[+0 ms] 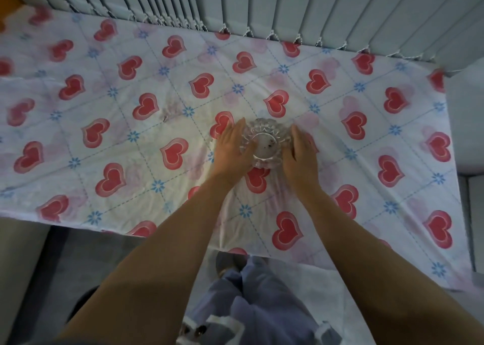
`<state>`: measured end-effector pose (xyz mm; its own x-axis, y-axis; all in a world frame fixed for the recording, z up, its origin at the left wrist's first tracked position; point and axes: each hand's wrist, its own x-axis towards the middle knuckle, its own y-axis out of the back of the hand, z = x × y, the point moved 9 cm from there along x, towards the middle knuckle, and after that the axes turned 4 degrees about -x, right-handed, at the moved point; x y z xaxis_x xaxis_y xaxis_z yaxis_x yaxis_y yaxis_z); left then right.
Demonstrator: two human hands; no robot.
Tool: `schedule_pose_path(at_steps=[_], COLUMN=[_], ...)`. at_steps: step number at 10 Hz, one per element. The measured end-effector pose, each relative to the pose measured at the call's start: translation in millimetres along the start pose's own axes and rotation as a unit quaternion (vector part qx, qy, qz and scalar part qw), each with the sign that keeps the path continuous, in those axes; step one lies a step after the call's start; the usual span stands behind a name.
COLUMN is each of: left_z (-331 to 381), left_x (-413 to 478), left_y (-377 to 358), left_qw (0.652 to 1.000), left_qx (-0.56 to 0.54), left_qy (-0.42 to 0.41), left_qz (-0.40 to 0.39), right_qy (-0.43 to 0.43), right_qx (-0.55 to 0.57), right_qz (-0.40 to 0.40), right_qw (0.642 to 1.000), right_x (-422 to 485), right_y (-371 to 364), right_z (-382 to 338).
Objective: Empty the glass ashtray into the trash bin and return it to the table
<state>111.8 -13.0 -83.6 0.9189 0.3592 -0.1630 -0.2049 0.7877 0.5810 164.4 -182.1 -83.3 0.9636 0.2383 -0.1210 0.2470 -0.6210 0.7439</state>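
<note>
Hands are seen cupped against the two sides of a round, clear cut-glass ashtray (pixel 264 143) with a scalloped, ribbed rim. The left hand (pixel 230 151) is laid against the ashtray's left side, fingers extended and pressed to the glass, thumb curled toward the near rim. The right hand (pixel 301 153) is placed flat against the right side, fingers straight and together, pointing away from the body. Whether the ashtray is truly gripped or only touched cannot be told; neither hand is closed around it. Both bare forearms are stretched forward from the lower edge of the view, converging on the glass.

The ashtray is set on the table (pixel 392 276) roughly at its middle, somewhat nearer the near edge than the far one. A pale flat bottom is shown inside it, with a few small dark specks of residue.

The table is covered by a thin, slightly creased white cloth (pixel 110 140) printed with red hearts, small blue flowers and a dashed blue diamond grid; it is draped over the near edge. Grey vertical blind slats (pixel 288 7) with beaded bottom chains are hung along the far edge. Grey-blue trousers (pixel 262 305) are visible below the near edge. No readable writing is shown.
</note>
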Motion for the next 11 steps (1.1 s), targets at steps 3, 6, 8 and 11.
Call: schedule_pose_path(at_steps=[3, 6, 8, 11], left_z=[1, 17, 25, 38], left_x=[-17, 17, 41, 35], left_y=[3, 4, -4, 18], left_qw=[0.983, 0.977, 0.976, 0.966], left_qx=[0.143, 0.153, 0.176, 0.224], left_qy=[-0.115, -0.149, -0.127, -0.11], left_qz=[-0.017, -0.009, -0.028, -0.074], right_qy=[0.049, 0.048, 0.032, 0.056], right_qx=[-0.134, -0.138, -0.153, -0.114], right_qz=[-0.041, -0.025, -0.037, -0.01], right_qw=[0.989, 0.989, 0.987, 0.992], right_x=[-22, 14, 35, 26], right_y=[1, 8, 13, 41], right_z=[11, 5, 5, -25])
